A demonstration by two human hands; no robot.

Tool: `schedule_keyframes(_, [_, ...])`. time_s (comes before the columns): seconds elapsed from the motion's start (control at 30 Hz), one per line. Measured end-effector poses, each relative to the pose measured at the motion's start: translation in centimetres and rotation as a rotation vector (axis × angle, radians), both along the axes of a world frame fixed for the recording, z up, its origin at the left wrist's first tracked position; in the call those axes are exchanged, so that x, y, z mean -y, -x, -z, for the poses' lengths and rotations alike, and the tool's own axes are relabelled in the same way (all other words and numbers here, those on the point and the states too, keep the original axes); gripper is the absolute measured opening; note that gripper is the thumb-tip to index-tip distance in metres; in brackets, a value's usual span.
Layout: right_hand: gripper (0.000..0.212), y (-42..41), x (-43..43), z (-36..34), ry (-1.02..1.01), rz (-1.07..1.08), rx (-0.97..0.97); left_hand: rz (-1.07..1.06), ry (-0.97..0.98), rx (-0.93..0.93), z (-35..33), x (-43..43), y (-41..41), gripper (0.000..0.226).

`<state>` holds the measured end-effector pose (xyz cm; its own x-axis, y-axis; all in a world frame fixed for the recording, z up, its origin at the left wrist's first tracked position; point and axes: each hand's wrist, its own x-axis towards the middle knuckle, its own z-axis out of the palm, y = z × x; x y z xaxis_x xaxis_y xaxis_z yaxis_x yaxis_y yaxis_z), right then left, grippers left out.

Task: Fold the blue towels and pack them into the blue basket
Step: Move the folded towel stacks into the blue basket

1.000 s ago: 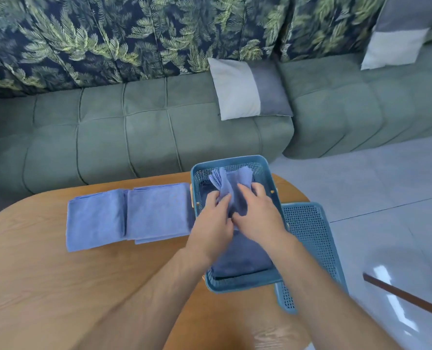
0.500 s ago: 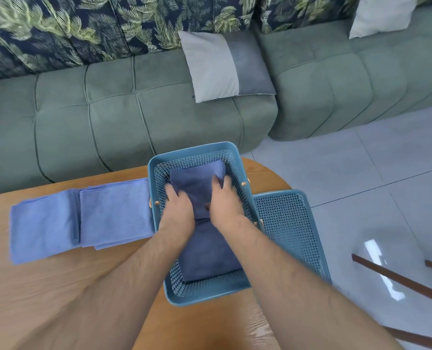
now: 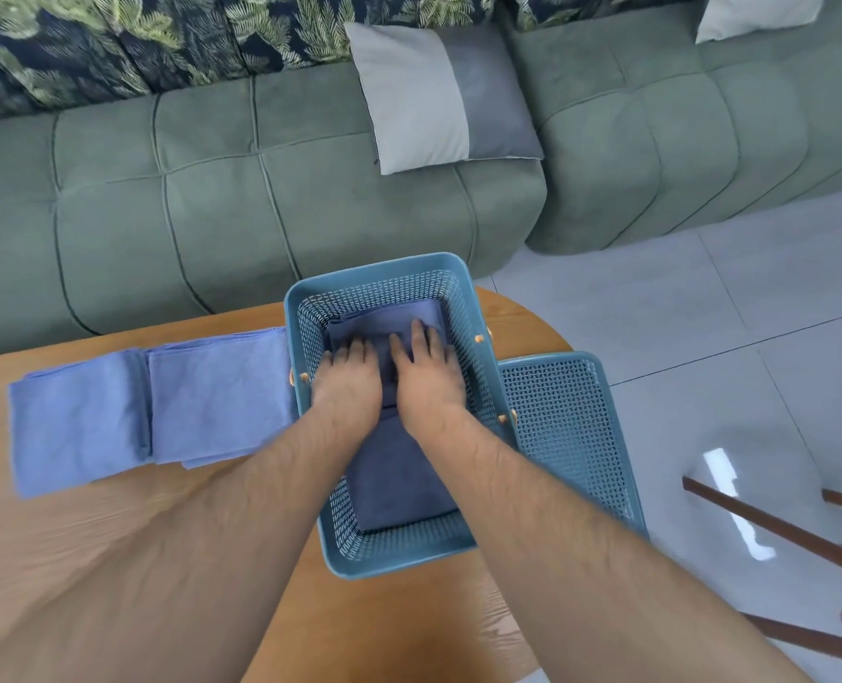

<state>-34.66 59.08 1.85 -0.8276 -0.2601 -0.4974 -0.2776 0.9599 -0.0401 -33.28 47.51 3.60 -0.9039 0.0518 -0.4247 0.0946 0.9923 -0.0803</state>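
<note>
**Towels pressed into basket**

Blue basket (image 3: 305, 308): rectangular, perforated plastic, on wooden table (image 3: 89, 559). Inside: two folded blue cloths, far towel (image 3: 384, 320) and near towel (image 3: 399, 480). Left hand (image 3: 347, 382) and right hand (image 3: 426, 374) flat on far towel, fingers straight, pressing down. Two more folded towels (image 3: 217, 396) just left of basket.

Blue towels (image 3: 153, 406), teal basket (image 3: 384, 273), green sofa (image 3: 212, 189), leaf-print cushions (image 3: 113, 37).
</note>
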Motion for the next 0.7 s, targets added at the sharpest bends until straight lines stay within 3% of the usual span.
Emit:
schedule_keyframes(0.1, [0.070,-0.8,-0.2,-3.4,0.093,0.032,-0.096,0.015,-0.077,-0.099,-2.1,0.4,-0.7,0.056])
schedule_keyframes(0.17, [0.064,-1.8,0.4,-5.9,0.169,0.033,-0.190,-0.012,-0.233,-0.226,-3.6,1.2,-1.6,0.049])
schedule_keyframes(0.27, [0.055,-3.0,2.7,-9.1,0.352,0.052,-0.437,-0.127,-0.475,-0.483,-6.2,3.3,-3.2,0.043])
schedule_keyframes(0.33, [0.053,-3.8,5.1,-10.2,0.486,0.061,-0.555,-0.218,-0.518,-0.533,-8.0,5.4,-4.5,0.041])
schedule_keyframes(0.47, [0.053,-5.6,11.5,-10.4,0.631,0.037,-0.365,-0.330,-0.445,-0.426,-7.7,11.0,-6.6,0.035])
schedule_keyframes(0.57, [0.043,-6.0,15.3,-9.2,0.506,-0.031,-0.211,-0.456,-0.424,-0.271,-6.0,14.3,-8.0,0.039])
schedule_keyframes(0.7, [0.064,-5.9,17.2,-6.4,0.353,0.013,-0.006,-0.645,-0.475,-0.119,-3.5,16.7,-9.1,0.048])
